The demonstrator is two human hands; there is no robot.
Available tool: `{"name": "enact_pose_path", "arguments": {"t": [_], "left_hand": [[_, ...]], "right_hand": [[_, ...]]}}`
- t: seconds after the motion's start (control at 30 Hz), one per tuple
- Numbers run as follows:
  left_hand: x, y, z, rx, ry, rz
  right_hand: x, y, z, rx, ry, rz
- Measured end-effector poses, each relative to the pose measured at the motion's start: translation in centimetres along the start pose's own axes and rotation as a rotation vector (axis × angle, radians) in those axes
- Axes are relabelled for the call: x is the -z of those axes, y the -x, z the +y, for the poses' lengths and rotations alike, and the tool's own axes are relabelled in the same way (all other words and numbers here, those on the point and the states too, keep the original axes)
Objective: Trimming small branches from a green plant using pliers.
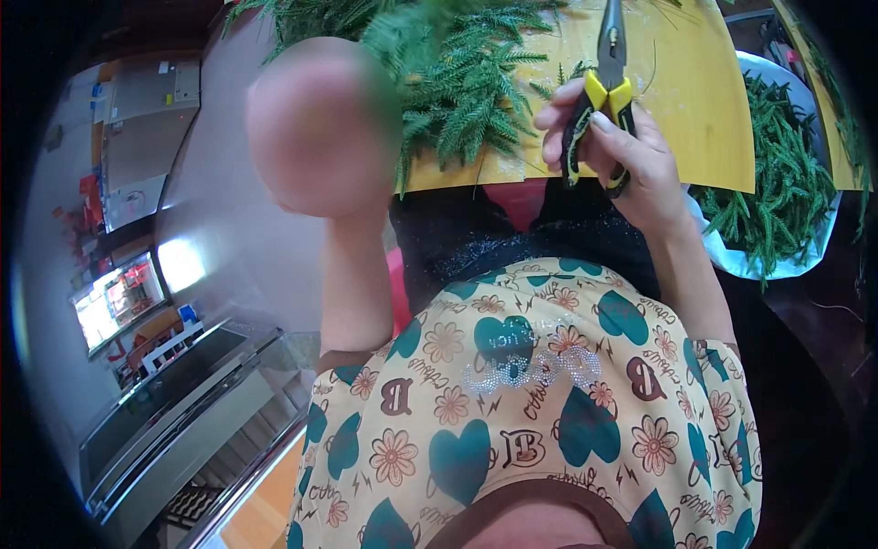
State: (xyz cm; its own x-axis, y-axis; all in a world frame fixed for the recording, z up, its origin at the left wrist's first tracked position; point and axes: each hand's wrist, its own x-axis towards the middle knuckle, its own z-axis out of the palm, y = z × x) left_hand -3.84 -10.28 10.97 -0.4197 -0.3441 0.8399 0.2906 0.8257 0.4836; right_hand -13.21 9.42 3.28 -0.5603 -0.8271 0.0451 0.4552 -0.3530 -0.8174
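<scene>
The right hand, upper right of centre, holds long-nose pliers with black-and-yellow handles, nose toward the top edge. The left hand, upper left, is too blurred to read its grip. Green conifer sprigs cover the top centre of a yellow desk; more branches fill a white container at right.

The room is apparently serving as a craft workshop: piled green sprigs are lying on the yellow worktop, the right hand is holding pliers, and more sprigs are filling a white sack on the right.
</scene>
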Motion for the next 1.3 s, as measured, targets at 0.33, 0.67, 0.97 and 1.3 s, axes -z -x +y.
{"name": "enact_pose_path", "arguments": {"t": [0.33,0.67,0.97,1.3], "left_hand": [[1.5,7.8,2.4,-0.288,-0.092,-0.699],[1.7,7.9,4.4,0.914,0.262,-0.461],[2.7,8.2,5.1,1.099,0.47,-0.349],[5.6,0.6,5.2,0.783,0.428,-0.079]], "right_hand": [[0.8,-0.3,0.2,-0.202,-0.215,-0.133],[-1.9,0.3,0.3,-0.176,0.115,-0.177],[-2.5,0.4,0.3,-0.179,0.205,-0.349],[-0.7,0.0,0.8,-0.081,0.013,-0.085]]}}
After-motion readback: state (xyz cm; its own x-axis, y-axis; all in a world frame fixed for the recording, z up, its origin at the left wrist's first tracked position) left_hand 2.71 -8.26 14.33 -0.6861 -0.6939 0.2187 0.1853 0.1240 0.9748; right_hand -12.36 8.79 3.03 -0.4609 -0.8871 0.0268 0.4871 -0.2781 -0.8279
